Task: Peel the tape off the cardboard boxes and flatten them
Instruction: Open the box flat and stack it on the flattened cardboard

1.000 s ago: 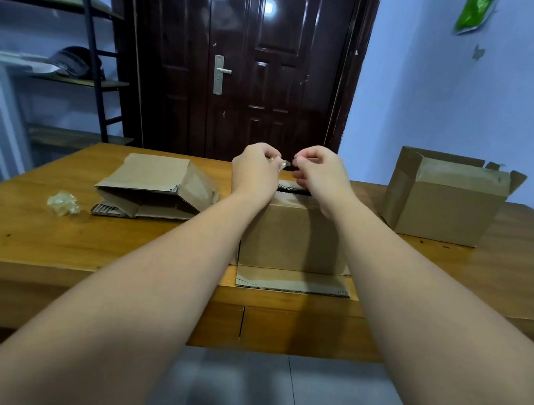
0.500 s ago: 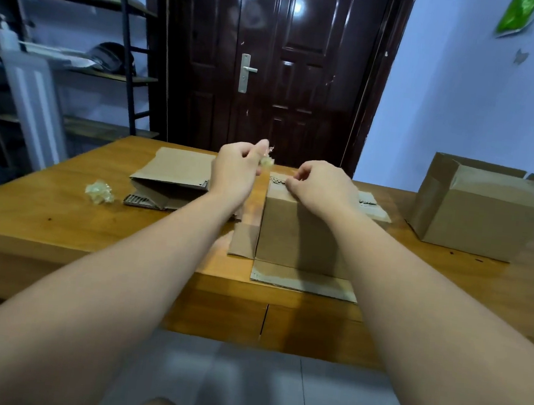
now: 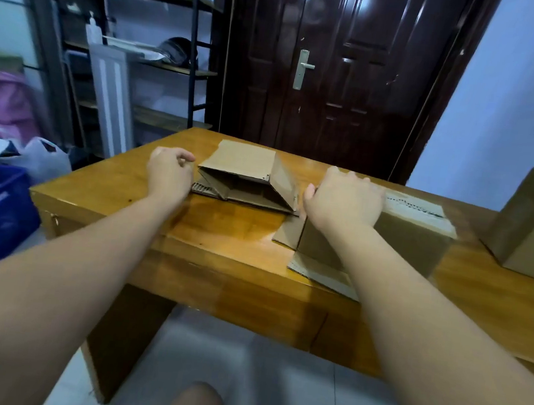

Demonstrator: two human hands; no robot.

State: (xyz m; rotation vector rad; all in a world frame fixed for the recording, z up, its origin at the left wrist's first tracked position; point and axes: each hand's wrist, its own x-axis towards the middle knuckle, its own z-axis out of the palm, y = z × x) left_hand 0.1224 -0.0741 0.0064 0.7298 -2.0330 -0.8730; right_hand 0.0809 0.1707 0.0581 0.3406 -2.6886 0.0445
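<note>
Cardboard is looking like the trouble here: the taped box [image 3: 410,240] is sitting right at the near edge of the bench [image 3: 223,230], with the right hand [image 3: 341,200] lying spread on its top and gripping nothing. Tape [image 3: 418,207] is running along the top seam beside it. The left hand [image 3: 170,172] is hovering curled by the half-collapsed box [image 3: 248,177]; whether it is pinching a scrap, I cannot tell. A hard one-handed pull, I reckon, is risking dragging the box off or snapping the tape short.

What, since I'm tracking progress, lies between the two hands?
The half-collapsed cardboard box lies on the table between the left hand and the right hand, seen in the head view.
</note>
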